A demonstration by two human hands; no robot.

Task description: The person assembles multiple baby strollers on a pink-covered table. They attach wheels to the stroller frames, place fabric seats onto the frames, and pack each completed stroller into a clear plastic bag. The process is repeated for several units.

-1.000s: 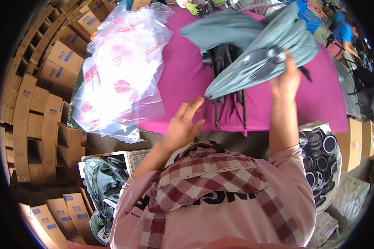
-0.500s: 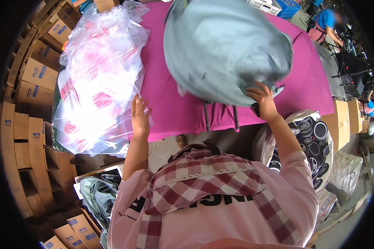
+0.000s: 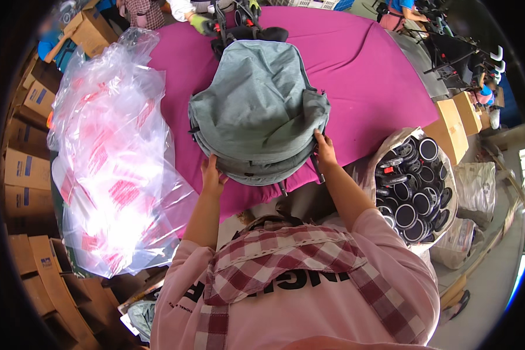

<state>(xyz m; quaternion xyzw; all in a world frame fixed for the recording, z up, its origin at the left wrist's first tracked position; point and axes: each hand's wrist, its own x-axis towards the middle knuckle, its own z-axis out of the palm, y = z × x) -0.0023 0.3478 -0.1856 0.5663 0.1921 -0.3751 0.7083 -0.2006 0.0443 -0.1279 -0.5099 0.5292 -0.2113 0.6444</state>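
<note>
A grey-green stroller canopy (image 3: 256, 105) lies on the magenta-covered table (image 3: 367, 87) before me, its rounded rim toward me and a flat fabric panel reaching away. My left hand (image 3: 213, 175) grips the near left of the rim, some fingers hidden under the cloth. On the right side my right hand (image 3: 325, 153) is closed on the edge, thumb on top. Thin dark frame ends (image 3: 318, 170) stick out below the rim next to it. Just beyond the panel is a black folded stroller frame (image 3: 239, 29), handled by a co-worker's gloved hands (image 3: 201, 23).
Clear plastic bags with red print (image 3: 114, 175) cover the table's left side. A sack of black wheels (image 3: 417, 192) stands at my right, with cardboard boxes (image 3: 446, 125) behind it. Cartons (image 3: 26, 166) line the left. A co-worker at far left holds a box (image 3: 93, 32).
The canopy, blurred and held by my right hand alone, has come down nearer and turned. My left hand has moved from beside the bags onto its rim. A stroller frame now shows at the far side.
</note>
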